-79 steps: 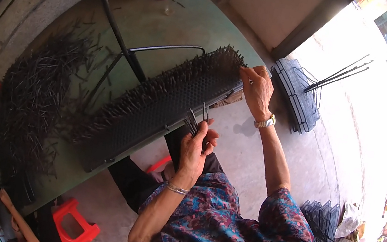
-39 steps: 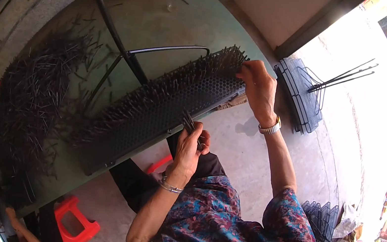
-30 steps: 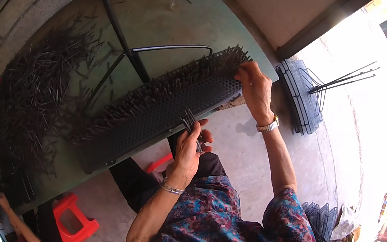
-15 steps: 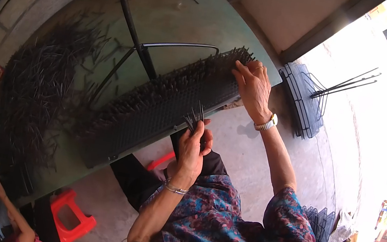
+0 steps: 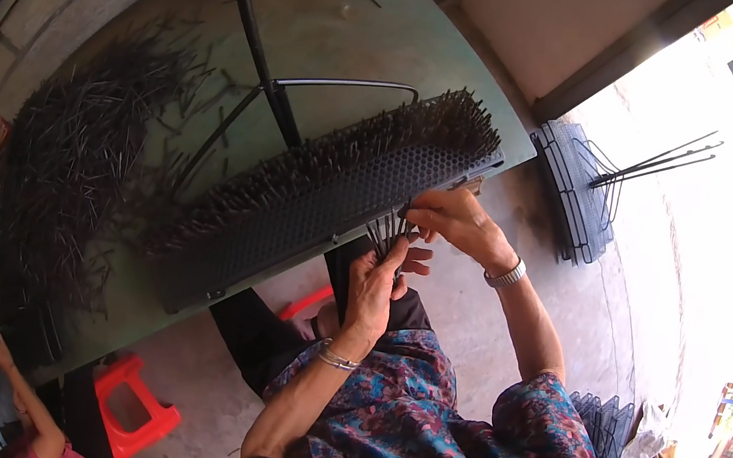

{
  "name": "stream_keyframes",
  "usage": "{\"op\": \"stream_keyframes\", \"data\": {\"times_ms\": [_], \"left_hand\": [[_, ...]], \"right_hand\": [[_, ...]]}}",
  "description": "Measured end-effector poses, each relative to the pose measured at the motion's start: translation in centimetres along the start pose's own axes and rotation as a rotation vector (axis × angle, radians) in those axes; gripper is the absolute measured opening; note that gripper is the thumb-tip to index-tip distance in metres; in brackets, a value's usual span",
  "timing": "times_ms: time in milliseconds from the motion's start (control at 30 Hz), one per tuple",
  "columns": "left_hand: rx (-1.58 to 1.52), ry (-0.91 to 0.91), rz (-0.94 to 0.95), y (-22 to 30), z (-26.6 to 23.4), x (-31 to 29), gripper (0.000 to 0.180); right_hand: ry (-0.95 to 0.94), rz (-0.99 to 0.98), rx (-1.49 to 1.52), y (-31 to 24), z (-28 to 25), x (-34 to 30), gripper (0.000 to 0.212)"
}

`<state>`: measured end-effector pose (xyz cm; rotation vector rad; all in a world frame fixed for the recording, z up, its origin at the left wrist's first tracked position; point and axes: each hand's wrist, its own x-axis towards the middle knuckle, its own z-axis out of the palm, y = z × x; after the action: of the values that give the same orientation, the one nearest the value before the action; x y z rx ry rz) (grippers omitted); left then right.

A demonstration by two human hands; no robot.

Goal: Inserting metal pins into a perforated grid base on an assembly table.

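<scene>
My left hand (image 5: 371,291) is closed around a small fan of thin black sticks (image 5: 386,229), their tips pointing up and away from me. My right hand (image 5: 461,229) pinches at the upper ends of these sticks, its thumb and forefinger closed; what exactly lies between the fingertips is too small to tell. Just beyond both hands lies a long black perforated rack (image 5: 294,209), slanting along the table's near edge. Many short dark sticks (image 5: 340,154) stand upright in its far rows and at its right end, while the nearer holes show bare.
A large heap of loose black sticks (image 5: 74,157) covers the left of the green table (image 5: 366,39). A black metal stand (image 5: 256,51) rises behind the rack. Stacked wire racks (image 5: 573,192) stand on the floor at right. A red stool (image 5: 132,412) and another person's arm (image 5: 29,397) are lower left.
My right hand has come from the rack's right end, down and left to the sticks in my left hand. That end of the rack, covered before, now shows. My left hand has shifted slightly right.
</scene>
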<state>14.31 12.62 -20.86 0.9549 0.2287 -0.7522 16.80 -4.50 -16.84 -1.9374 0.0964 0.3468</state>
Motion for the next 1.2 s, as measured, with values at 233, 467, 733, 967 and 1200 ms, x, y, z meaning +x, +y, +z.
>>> {"op": "stream_keyframes", "data": {"times_ms": [233, 467, 733, 967, 1200], "left_hand": [[0.045, -0.014, 0.021, -0.3, -0.2, 0.0, 0.024], [0.078, -0.108, -0.023, -0.4, -0.6, 0.2, 0.025], [0.041, -0.139, -0.001, -0.4, 1.0, 0.6, 0.026], [0.017, -0.102, -0.049, 0.0, 0.8, 1.5, 0.035], [-0.054, -0.044, -0.067, -0.6, -1.1, 2.5, 0.030]], "right_hand": [[0.049, 0.039, 0.308, 0.0, -0.3, -0.5, 0.024], [-0.018, 0.033, 0.194, -0.1, -1.1, -0.9, 0.021], [0.000, 0.014, 0.203, -1.0, -2.8, -1.9, 0.015], [0.197, -0.068, 0.170, -0.9, -4.1, -1.5, 0.013], [0.726, -0.317, -0.066, 0.5, -5.7, 1.4, 0.010]]}}
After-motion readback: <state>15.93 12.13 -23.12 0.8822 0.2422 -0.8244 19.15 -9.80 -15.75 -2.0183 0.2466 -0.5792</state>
